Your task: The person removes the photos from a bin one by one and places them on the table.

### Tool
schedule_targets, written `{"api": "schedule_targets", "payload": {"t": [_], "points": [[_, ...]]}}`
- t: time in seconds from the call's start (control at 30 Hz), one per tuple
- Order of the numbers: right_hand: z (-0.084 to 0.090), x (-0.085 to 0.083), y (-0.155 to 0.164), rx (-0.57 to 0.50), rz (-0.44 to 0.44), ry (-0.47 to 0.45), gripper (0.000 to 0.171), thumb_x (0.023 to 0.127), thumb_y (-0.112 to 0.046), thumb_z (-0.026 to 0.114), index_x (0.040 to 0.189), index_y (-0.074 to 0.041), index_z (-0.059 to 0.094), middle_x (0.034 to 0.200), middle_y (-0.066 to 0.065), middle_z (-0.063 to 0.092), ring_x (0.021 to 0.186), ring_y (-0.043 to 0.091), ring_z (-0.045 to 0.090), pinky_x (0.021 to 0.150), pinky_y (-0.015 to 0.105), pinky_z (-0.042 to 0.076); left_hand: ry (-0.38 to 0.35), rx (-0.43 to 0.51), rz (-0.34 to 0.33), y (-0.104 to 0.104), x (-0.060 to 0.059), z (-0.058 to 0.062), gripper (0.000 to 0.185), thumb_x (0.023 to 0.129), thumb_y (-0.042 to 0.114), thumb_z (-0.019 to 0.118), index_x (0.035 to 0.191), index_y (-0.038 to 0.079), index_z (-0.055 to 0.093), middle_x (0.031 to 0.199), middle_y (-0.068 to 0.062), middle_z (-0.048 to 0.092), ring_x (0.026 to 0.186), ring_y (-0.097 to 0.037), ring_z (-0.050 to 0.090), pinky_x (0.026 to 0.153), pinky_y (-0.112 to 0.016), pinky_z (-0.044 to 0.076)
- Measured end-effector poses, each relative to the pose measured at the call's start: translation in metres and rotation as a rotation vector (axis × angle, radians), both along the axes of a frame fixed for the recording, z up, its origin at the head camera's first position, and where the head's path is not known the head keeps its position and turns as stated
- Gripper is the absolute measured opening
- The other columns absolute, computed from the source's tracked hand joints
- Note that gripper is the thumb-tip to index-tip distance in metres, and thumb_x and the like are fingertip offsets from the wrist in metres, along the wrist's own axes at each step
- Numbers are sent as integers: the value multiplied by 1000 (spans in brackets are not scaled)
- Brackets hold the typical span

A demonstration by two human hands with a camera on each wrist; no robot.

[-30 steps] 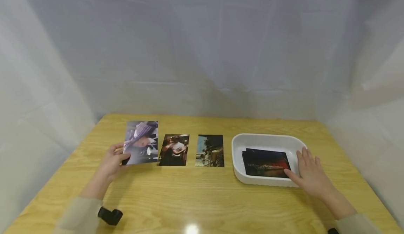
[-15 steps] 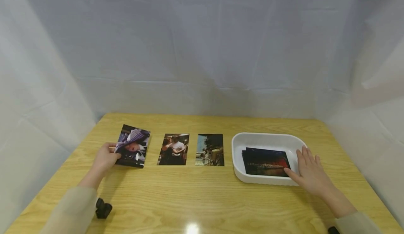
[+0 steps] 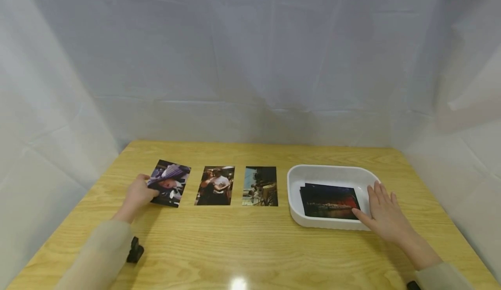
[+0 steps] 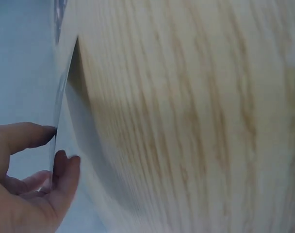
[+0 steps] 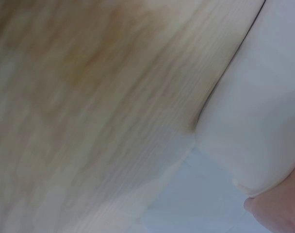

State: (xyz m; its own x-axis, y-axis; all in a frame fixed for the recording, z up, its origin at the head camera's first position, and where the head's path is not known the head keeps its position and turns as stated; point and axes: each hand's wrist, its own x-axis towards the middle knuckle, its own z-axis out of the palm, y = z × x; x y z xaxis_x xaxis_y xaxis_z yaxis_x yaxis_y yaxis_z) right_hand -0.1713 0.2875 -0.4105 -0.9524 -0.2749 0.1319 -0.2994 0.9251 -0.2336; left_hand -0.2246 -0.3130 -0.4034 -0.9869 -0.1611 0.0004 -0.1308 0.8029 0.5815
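Head view: left hand [image 3: 138, 195] pinches the left edge of a glossy purple-toned photo print [image 3: 170, 182], tilted low over the yellow wooden surface [image 3: 242, 242]; right hand [image 3: 385, 216] rests flat-fingered on the white oval plastic tray [image 3: 309, 175].

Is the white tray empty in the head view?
No, the white tray holds a dark photo, and the right hand rests on its near right rim.
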Motion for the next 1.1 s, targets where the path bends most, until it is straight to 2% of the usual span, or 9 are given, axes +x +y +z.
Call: {"api": "schedule_targets", "payload": {"t": [0.13,0.23,0.4,0.63,0.87,1.0,1.1], "points": [[0,0,0,-3,0,-2,85,89,-47,43,129,22,13,134,40,2,125,48,-2,96,58,-6,-54,-67,-41,2,1,-1,54,73,12,65,105,-20,35,96,-38,46,87,-45,47,75,-52,40],[0,0,0,-4,-1,-1,85,89,-47,43,129,22,13,134,40,2,125,48,-1,96,58,-6,-113,-148,-42,4,2,2,55,73,22,68,100,-17,39,93,-34,48,84,-44,50,70,-51,41],[-1,0,1,-1,-3,0,85,89,-47,42,129,22,13,134,41,2,125,48,-2,96,59,-5,-177,-231,-14,8,-3,4,67,74,30,69,109,-18,38,104,-37,46,93,-48,47,73,-53,40],[-2,0,0,1,0,13,85,89,-47,43,128,23,15,134,41,4,125,49,0,96,59,-3,-177,-266,-11,10,-6,2,68,75,30,68,111,-19,37,106,-38,45,95,-49,45,74,-54,40],[-1,1,0,1,2,22,84,89,-46,43,128,23,16,133,41,4,125,49,1,95,61,1,-201,-298,-13,14,-8,2,75,77,30,67,120,-21,32,112,-40,41,98,-50,44,76,-54,40],[-1,0,0,-1,6,17,84,89,-46,44,128,23,15,134,41,4,125,49,0,95,60,-2,-201,-317,-23,14,-8,2,67,77,30,66,115,-18,40,106,-37,47,91,-47,49,70,-52,43],[-1,0,0,-1,7,10,84,89,-46,43,129,23,14,134,41,3,125,48,-1,96,59,-4,-175,-319,-31,14,-7,1,61,76,30,67,107,-17,44,98,-35,50,85,-45,51,65,-50,43]]}}
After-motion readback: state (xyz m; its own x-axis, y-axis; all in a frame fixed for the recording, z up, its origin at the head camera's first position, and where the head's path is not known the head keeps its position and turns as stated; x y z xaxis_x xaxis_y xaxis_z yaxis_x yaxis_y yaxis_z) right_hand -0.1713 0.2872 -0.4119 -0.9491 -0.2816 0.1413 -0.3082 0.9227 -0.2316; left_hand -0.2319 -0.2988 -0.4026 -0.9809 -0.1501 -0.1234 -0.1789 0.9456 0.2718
